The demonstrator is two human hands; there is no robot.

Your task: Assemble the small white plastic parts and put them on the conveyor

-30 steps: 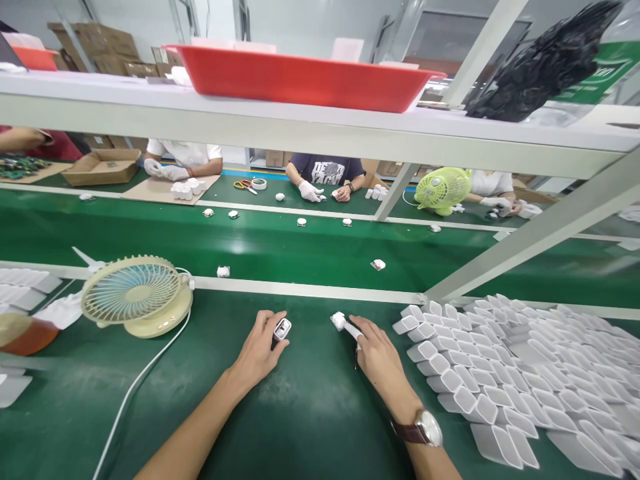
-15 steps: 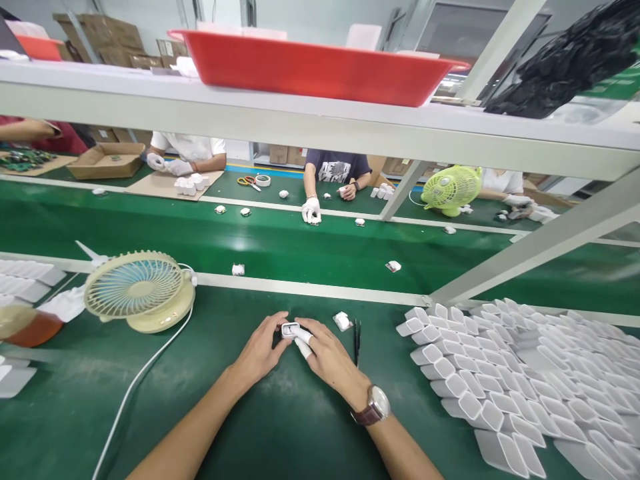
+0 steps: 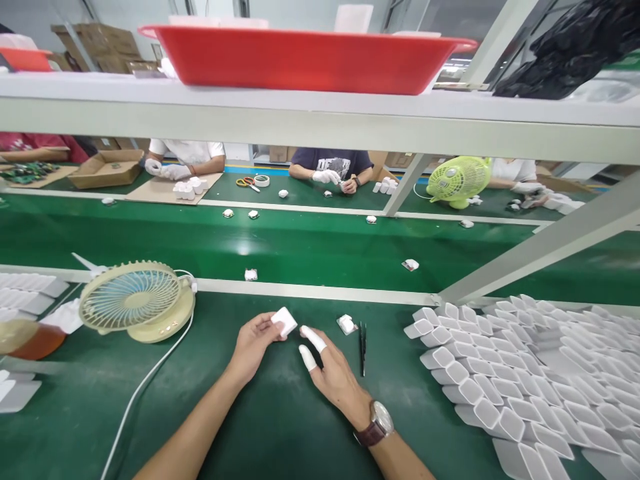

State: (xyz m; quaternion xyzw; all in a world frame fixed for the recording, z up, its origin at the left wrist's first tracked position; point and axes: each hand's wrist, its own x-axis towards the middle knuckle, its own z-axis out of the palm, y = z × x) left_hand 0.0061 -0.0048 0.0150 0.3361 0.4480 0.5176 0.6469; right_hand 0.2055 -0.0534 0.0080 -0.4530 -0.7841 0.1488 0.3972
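White casing (image 3: 284,321) pinched in left hand (image 3: 255,343); right hand (image 3: 330,370) open beside tweezers (image 3: 363,339).

Bare mat (image 3: 280,427) (tweezers (image 3: 363,339) rightward) before hands

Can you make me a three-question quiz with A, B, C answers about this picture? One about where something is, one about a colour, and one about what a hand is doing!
1. Where is the cream fan?
A. left of the left hand
B. on the top shelf
C. beside the wristwatch

2. What colour is the tray on the top shelf?
A. blue
B. red
C. yellow

3. What is the left hand doing?
A. lying flat and empty
B. gripping the tweezers
C. holding a small white part

Answers:
1 A, the fan stands on the green table to that hand's left.
2 B, the tray is plainly red.
3 C, its fingers pinch the small white part, while the right hand is open beside it.
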